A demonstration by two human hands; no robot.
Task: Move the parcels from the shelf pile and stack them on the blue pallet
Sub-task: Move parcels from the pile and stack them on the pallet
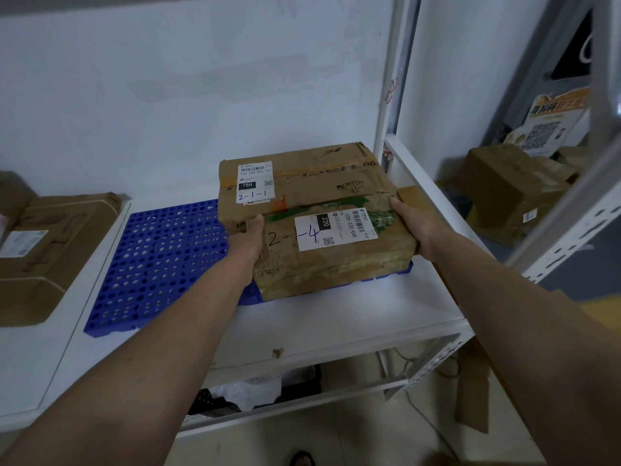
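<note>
Right, both hands clamped the "2-1-4" parcel [331, 245] by its short ends, left hand [247, 242] and right hand [418, 230] gripping; it sat on the blue pallet [158, 260] front-right, long axis L-R, butted vs "2-1-1" box [299, 178] behind.

Four parcels [331, 243], one blue pallet [158, 260], two hands [247, 240].

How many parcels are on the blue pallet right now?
2: one labelled 2-1-1 at the pallet's back right, and one labelled 2-1-4 in front of it, gripped by both hands. None seem hidden.
</note>
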